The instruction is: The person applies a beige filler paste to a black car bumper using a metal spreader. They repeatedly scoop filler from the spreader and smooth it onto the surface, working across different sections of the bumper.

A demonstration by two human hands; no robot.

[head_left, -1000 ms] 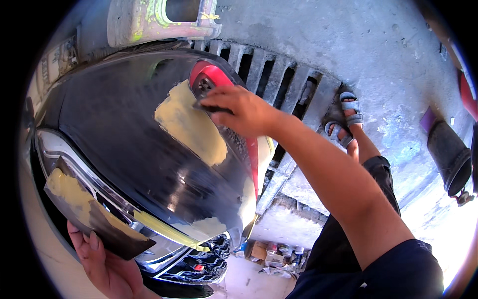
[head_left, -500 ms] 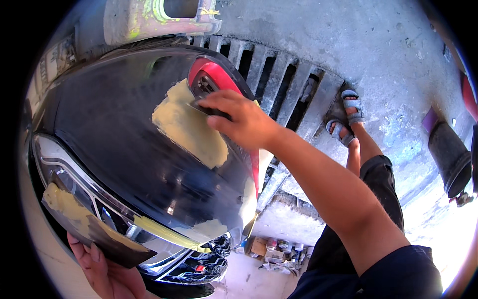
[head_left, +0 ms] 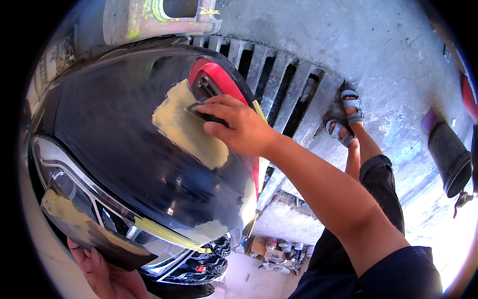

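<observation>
No words, labels, brands, numbers or signs could be read on anything in the view.

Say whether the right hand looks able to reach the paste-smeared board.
Probably yes: the right hand holds a spreader, but nothing stands above the black car panel between it and the paste-smeared board in the left hand.

Up at the top edge, a pale, stool-like piece [head_left: 119, 22] showed splashes of lime green, a yellow strip [head_left: 209, 11] wrapped round one leg! Just below ran the slotted grate [head_left: 275, 79], its dark gaps cutting across the scuffed grey floor [head_left: 303, 30]. Over on the right lay a dark cylinder [head_left: 448, 154], a purple scrap [head_left: 429, 120] right by its end. And down low, a cardboard box [head_left: 258, 246] sat among small cans [head_left: 285, 245]!
</observation>
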